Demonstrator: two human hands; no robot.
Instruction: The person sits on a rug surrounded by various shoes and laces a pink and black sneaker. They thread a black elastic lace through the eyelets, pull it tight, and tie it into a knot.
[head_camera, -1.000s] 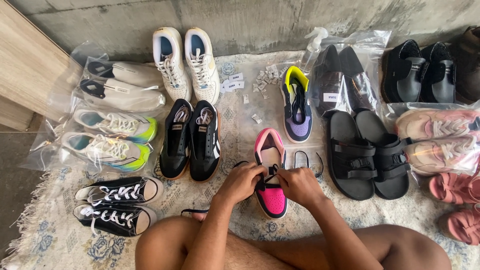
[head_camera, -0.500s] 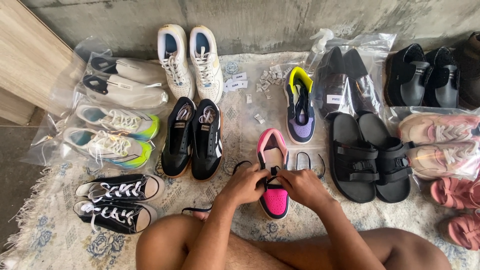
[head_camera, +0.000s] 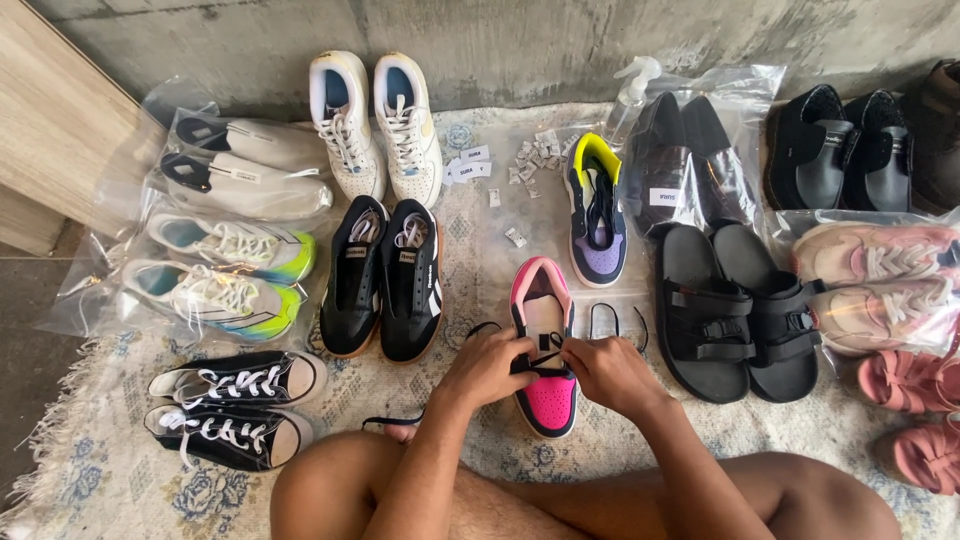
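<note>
Your left hand (head_camera: 490, 368) and right hand (head_camera: 608, 372) were both closed in a pinch on the black lace (head_camera: 548, 358), meeting over the midfoot of the pink sneaker (head_camera: 545, 345), which lay directly under them on the rug (head_camera: 100, 470), toe toward you. Looked like mid-lacing, w/ loose lace ends trailing out either side. Next move prob. called for feeding an end thru the next eyelet & pulling even tension. Sneaker: pink collar & toe, black sole edge, pale insole. Left of your hands, black sneakers w/ gum soles (head_camera: 385, 280); right, black sandals (head_camera: 745, 310); beyond, purple-yellow sneaker (head_camera: 597, 215).
</note>
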